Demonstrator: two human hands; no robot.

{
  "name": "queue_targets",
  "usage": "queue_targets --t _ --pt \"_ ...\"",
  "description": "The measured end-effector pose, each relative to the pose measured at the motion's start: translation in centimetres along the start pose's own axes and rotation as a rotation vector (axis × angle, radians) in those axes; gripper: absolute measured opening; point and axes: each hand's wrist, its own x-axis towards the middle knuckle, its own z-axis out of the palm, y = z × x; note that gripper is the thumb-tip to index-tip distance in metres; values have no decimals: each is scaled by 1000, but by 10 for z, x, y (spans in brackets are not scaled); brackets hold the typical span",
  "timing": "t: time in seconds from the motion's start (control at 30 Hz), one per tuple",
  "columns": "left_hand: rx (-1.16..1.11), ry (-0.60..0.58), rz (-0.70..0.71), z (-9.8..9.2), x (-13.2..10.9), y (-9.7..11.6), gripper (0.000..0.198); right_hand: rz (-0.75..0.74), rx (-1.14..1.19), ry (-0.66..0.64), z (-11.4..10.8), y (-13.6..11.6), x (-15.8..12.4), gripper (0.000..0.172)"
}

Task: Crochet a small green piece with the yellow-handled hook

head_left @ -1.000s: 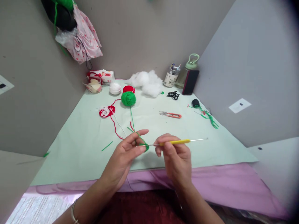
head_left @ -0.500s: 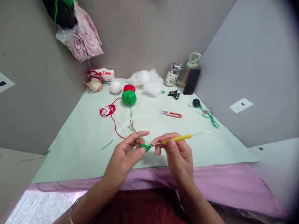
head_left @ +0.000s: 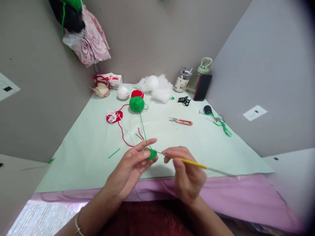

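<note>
Between the thumb and fingers of my left hand (head_left: 131, 164) is a small green crochet piece (head_left: 152, 154). My right hand (head_left: 188, 173) is closed around a crochet hook (head_left: 193, 162) with a yellow handle. The hook's thin metal tip reaches the edge of the green piece; whether it sits in a stitch I cannot tell. A green strand runs from my left hand up to the green yarn ball (head_left: 136, 104), which lies farther back on the table. A short green yarn end (head_left: 139, 136) shows just above my left fingers.
On the pale green cloth (head_left: 86, 141) lie orange thread snips (head_left: 180, 121), a red-and-white yarn bundle (head_left: 114, 116) and a cut green strand (head_left: 114, 153). Behind stand white stuffing (head_left: 157, 88), a pen cup (head_left: 182, 82), a bottle (head_left: 197, 78) and a phone (head_left: 203, 87). Black thread (head_left: 207, 109) lies right.
My right hand has lowered slightly, and the hook's handle end now slants down to the right instead of up. My left hand has turned the green piece so more of its face shows.
</note>
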Motion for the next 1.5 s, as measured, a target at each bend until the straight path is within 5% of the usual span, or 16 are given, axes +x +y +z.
queue_targets --t 0.1,0.23,0.4,0.6,0.87,1.13,1.5 --pt "27 18 87 -1 0 3 42 235 308 49 2 1 6 24" --pt "171 2 135 1 -3 -2 45 285 386 -18 7 1 12 19" --pt "250 -14 191 2 -6 -6 41 97 167 -41 9 -1 9 21" --pt "13 -20 41 6 -7 -7 49 -311 -293 -77 9 8 -7 55" --pt "58 -24 102 3 -3 -3 49 30 114 -4 8 -4 8 26" --pt "18 -23 68 -5 -7 6 23 357 486 87 0 -3 15 16" --pt "196 28 169 2 -8 1 58 357 477 87 8 -9 14 19"
